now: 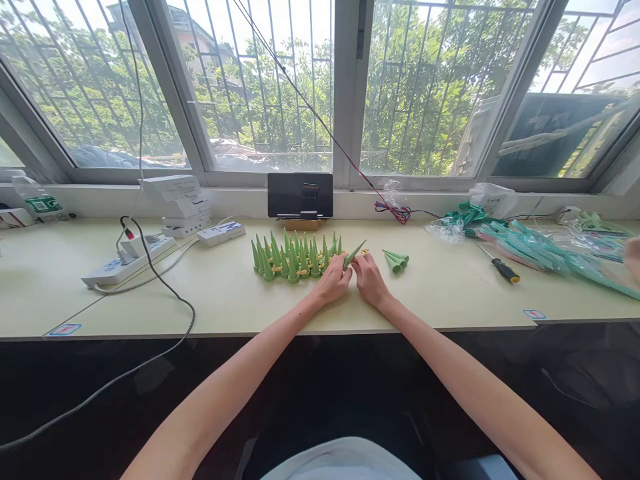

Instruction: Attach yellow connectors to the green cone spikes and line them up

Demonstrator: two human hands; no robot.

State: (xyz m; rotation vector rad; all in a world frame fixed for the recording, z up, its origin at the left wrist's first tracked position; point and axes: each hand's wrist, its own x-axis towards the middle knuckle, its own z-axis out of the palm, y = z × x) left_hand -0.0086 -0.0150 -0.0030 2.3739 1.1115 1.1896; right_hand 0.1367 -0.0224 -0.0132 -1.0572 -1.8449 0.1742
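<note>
Between my two hands a green cone (355, 251) is tilted with its tip up to the right. My left hand (334, 280) has its fingers closed round the cone's lower end, beside the right end of a group of upright green cones (293, 260) on the table. Small yellowish pieces show among those cones. My right hand (369, 277) is pinched at the cone's base; what its fingertips hold is too small to name. Several loose green cones (396, 260) lie on their sides just right of my right hand.
A dark-screened device (300, 196) stands behind the cones. White boxes (185, 207), a power strip (127, 261) and cables are on the left. A screwdriver (505, 270) and teal plastic strips (540, 250) lie on the right. Part of another person's hand (633, 259) shows at the right edge.
</note>
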